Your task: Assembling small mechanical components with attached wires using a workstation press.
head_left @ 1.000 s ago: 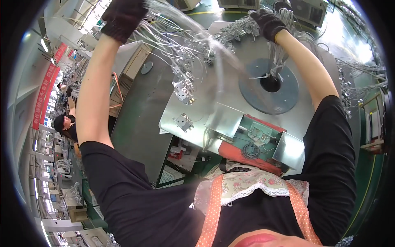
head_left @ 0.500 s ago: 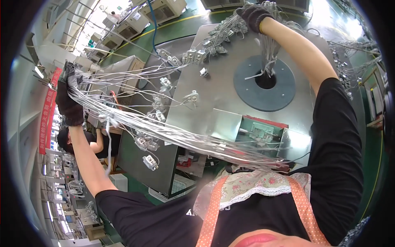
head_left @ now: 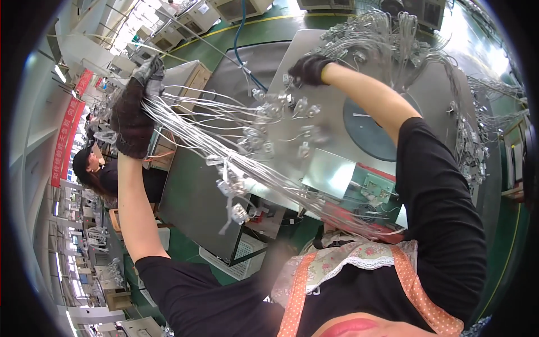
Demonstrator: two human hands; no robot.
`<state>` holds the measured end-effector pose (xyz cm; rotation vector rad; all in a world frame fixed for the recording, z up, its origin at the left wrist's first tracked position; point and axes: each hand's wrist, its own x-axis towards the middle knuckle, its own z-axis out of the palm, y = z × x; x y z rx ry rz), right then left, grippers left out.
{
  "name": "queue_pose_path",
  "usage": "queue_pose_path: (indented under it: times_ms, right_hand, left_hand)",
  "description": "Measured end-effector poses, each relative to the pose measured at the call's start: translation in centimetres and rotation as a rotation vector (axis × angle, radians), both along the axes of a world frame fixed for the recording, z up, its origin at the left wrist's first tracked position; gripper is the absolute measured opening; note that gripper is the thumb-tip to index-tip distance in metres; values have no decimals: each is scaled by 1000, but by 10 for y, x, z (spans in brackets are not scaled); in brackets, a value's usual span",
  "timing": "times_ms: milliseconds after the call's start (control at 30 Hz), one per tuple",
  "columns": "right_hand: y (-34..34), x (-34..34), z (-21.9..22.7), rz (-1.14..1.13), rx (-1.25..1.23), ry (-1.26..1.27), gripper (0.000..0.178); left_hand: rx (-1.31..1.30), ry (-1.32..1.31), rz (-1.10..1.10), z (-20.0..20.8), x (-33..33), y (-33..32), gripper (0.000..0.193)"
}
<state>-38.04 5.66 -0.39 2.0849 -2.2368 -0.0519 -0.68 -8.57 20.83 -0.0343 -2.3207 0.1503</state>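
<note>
My left hand [head_left: 135,115], in a dark glove, is raised on the left and closed round a bundle of thin white and grey wires [head_left: 264,177]. The bundle slopes down toward my apron, and a pale tie [head_left: 224,162] circles its middle. From it, loose wires fan out to small metal-and-clear end fittings [head_left: 306,108] over the table, with another fitting [head_left: 240,212] dangling below. Over the metal table [head_left: 300,45], my gloved right hand [head_left: 310,70] has its fingers curled beside a small fitting; what lies inside them is hidden.
A heap of similar wires [head_left: 393,39] lies at the table's far side, with more hanging at the right edge. A grey round disc [head_left: 359,132] sits under my right forearm. Nearer are a green fixture [head_left: 377,188] and a white basket [head_left: 247,255]. Another person [head_left: 104,171] is at the left.
My right hand has left the wire heap at the back and come left and nearer. My left hand has shifted right with the bundle, whose loose fittings now hang farther right.
</note>
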Motion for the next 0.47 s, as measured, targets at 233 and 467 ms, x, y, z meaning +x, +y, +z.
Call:
queue_pose_path:
  times_ms: [233, 467]
  right_hand:
    - [54, -29, 10, 25, -182, -214, 27]
    - [55, -78, 6, -156, -243, -365, 32]
  left_hand:
    - [64, -14, 52, -3, -17, 16, 33]
    - [-276, -59, -189, 0, -70, 18, 42]
